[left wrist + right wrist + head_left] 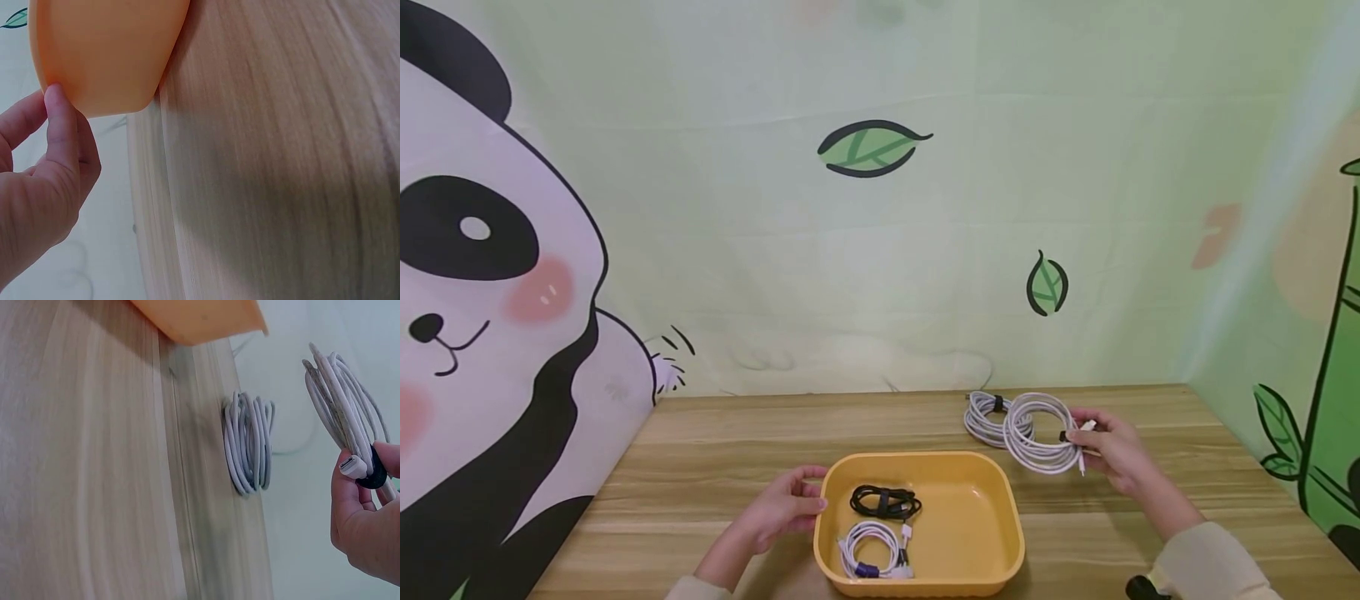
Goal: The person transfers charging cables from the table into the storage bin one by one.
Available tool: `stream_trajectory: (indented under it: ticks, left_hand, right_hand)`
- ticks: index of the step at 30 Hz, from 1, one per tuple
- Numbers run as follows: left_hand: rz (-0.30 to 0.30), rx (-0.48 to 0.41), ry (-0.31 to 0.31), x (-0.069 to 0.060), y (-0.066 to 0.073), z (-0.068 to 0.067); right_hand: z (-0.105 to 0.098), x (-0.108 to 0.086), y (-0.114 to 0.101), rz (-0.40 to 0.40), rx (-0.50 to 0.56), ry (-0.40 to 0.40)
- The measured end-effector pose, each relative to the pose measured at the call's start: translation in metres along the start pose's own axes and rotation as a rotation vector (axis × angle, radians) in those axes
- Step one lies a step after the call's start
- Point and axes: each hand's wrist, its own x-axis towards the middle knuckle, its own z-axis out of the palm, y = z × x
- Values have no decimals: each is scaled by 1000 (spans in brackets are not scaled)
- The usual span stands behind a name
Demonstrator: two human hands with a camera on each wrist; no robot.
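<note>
My right hand (1112, 450) pinches a coiled white cable (1040, 433) at its black strap, holding it above the wooden tabletop. In the right wrist view, the plug (354, 467) of this cable sticks out beside my fingers. Behind it, a second coiled cable (985, 418), light grey with a black strap, lies on the table. At the left, my left hand (784, 508) holds the edge of a yellow plastic box (1017, 533), thumb against its outer wall. Inside the box lie a bundled black cable (885, 502) and a coiled white cable with a dark blue strap (871, 550).
The wooden table (737, 433) ends at a pale green backdrop (760, 275) printed with a panda and leaves. The right half of the box shows its bare floor. A small black object (1142, 587) sits near the right sleeve.
</note>
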Motion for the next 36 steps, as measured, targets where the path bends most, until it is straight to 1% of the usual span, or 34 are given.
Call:
stream_trajectory:
  ticks: [7, 12, 16, 27, 36]
  left_hand:
    - [-4, 3, -1, 1, -1, -1]
    - [-9, 7, 7, 1, -1, 0]
    - [-11, 5, 10, 1, -1, 0]
    - [-16, 3, 11, 0, 0, 1]
    - [-17, 7, 10, 0, 0, 0]
  right_hand:
    - [8, -3, -3, -8, -16, -10]
    - [15, -5, -6, -11, 5, -20]
    - [22, -7, -9, -8, 19, -39]
    - [39, -14, -15, -29, 13, -124]
    - [50, -14, -14, -16, 44, -162]
